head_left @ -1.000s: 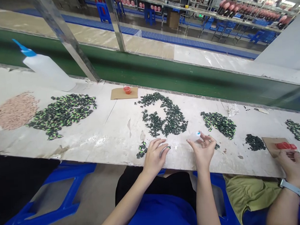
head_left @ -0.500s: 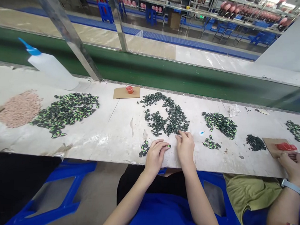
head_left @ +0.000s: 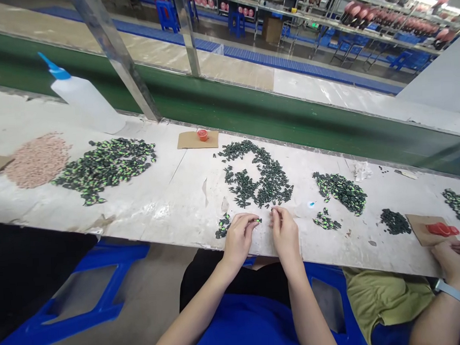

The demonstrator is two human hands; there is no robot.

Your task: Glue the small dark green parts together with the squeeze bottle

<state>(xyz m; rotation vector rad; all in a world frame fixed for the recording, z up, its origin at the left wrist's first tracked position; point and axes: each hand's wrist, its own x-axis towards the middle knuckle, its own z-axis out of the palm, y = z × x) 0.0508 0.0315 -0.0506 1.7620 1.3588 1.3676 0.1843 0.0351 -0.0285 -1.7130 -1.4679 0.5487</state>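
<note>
My left hand [head_left: 238,238] is closed in a pinch on a small black-and-green piece [head_left: 258,220], whose end shows past the fingertips. Just right of it, my right hand [head_left: 285,230] has thumb and fingers drawn together; whatever lies between them is too small to make out. Directly beyond both hands spreads a loose pile of small dark green pieces [head_left: 270,178] on the white worktable [head_left: 178,210]. Beside my left hand lies a little heap of black-and-green pieces [head_left: 222,226].
A red cup [head_left: 202,135] sits on cardboard [head_left: 186,140] at the back. Leftward are a black-and-green pile [head_left: 107,165], a pink pile [head_left: 39,160] and a white squeeze bottle [head_left: 88,105]. At right, a co-worker's hand [head_left: 453,259] is near a red container [head_left: 438,228].
My right hand has drawn back a little from the edge of the dark green pile. My left hand keeps its pinch on the small piece. The co-worker's hand has shifted slightly.
</note>
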